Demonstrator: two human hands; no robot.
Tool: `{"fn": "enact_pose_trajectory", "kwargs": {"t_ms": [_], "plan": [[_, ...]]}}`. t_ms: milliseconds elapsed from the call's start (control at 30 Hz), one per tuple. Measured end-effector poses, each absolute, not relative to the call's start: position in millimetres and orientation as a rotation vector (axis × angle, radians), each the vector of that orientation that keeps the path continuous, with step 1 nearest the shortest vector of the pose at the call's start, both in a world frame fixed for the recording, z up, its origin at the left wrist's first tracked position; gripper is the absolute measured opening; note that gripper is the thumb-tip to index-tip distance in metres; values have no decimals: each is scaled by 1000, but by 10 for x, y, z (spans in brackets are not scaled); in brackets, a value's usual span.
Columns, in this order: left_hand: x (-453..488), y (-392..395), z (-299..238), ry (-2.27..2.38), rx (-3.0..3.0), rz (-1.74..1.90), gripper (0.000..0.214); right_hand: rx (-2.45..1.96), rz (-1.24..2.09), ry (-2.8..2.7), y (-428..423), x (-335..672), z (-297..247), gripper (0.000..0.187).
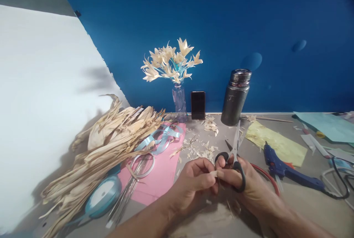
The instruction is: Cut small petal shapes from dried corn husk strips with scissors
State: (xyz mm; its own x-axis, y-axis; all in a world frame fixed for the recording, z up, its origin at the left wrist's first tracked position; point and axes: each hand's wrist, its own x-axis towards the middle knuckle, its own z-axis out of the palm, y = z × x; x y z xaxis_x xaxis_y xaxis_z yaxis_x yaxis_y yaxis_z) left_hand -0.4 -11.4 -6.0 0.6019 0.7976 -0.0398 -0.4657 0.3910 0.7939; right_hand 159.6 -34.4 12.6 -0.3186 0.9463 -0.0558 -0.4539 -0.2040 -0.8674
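Many flowers (169, 56) in bottle (180, 101); left hand (192, 182) pinching husk piece (214, 174), right hand (250, 182) gripping scissors (235, 144)

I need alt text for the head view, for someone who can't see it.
The left hand and right hand pinch a small pale piece between them, the right hand also holding scissors. Behind them stand pale flowers in a clear bottle, a phone and a dark flask; dried husks lie left, a blue glue gun right.

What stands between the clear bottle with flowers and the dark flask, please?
The head view shows a phone standing upright beside the bottle, then a small heap of pale scraps nearer the flask.
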Motion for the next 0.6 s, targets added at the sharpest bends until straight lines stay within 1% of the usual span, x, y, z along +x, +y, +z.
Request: {"fn": "enact_pose_trajectory", "kwargs": {"t_ms": [100,267,433,600], "plan": [[-9,-112,-80,506,852,816,34,-785,1706,-990,-369,1600,94,22],[-70,-74,-64,349,839,725,39,-695,1778,-901,-379,1583,87,22],[-34,-98,-66,369,780,818,46,-699,1742,-890,-336,1563,115,23],[25,-121,-150,465,857,844,35,-828,1634,-987,-357,1557,101,28]]}}
